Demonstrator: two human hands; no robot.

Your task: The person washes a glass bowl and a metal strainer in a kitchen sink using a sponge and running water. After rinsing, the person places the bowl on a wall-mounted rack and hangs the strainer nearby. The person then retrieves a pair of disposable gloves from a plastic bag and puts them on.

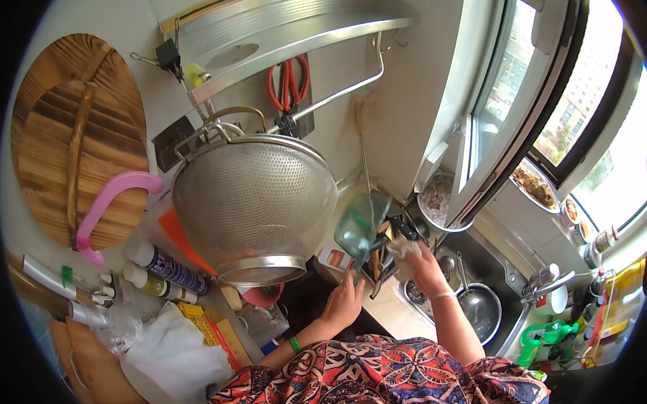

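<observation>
My left hand (344, 301), a green band at its wrist, grips the narrow lower end of a translucent green item (358, 227). Its exact kind is unclear, though it widens like a scoop or vessel. In my right hand (428, 273) is a crumpled pale cloth (404, 255), held just right of the green item. Black-handled kitchen tools (403, 228) stand behind the cloth, partly hidden by it. Beneath both hands runs a light countertop edge (387, 306).
A large mesh strainer (254, 199) hangs in front at head level, below a metal shelf (296, 34). To the right, a metal pan (479, 311) lies in the sink (497, 270). An open window sash (533, 98) juts inward. Bottles (168, 266) crowd the left.
</observation>
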